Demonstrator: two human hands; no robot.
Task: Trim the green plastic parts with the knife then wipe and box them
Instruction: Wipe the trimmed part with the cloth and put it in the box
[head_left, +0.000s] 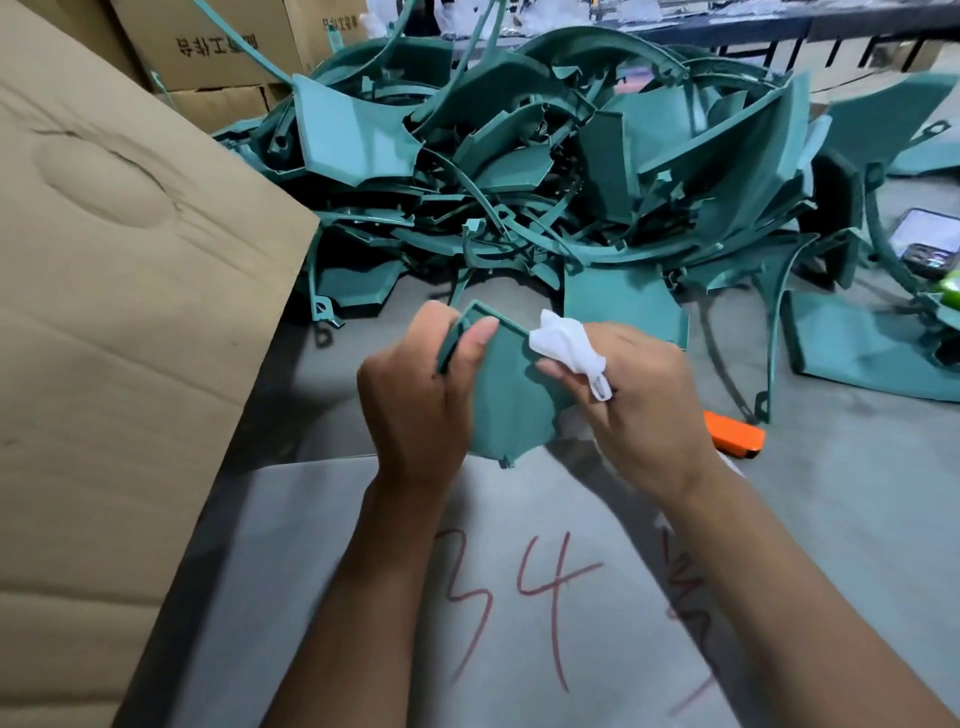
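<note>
- Left of the fingers, a large cardboard flap (130, 322) is seen leaning across the whole left side, with printed cardboard boxes (208, 47) stacked behind it.
- Beyond the fingers, a big heap of green plastic parts (545, 171) is piled on the grey desk (831, 493); flat panels and thin curved strips are tangled together, and further loose panels are spread to the right.
- Beneath the wrists, a grey sheet (519, 597) marked "34" in red is laid on the desk.
- Between the two hands, one green plastic part (511, 400) is held up above the sheet, its flat face turned toward the camera and its raised rim at the top.
- The left hand (421, 400) is closed around the part's left edge, with the thumb pressed onto the face near the upper corner.
- The right hand (639, 400) is curled around a white cloth (569, 345), which is bunched between thumb and fingers and pressed against the part's upper right edge.
- Far right of the fingers, a phone (930, 241) is lying face up on the desk.
- Just right of the right wrist, an orange knife (735, 436) is lying on the desk, partly hidden by the hand.
</note>
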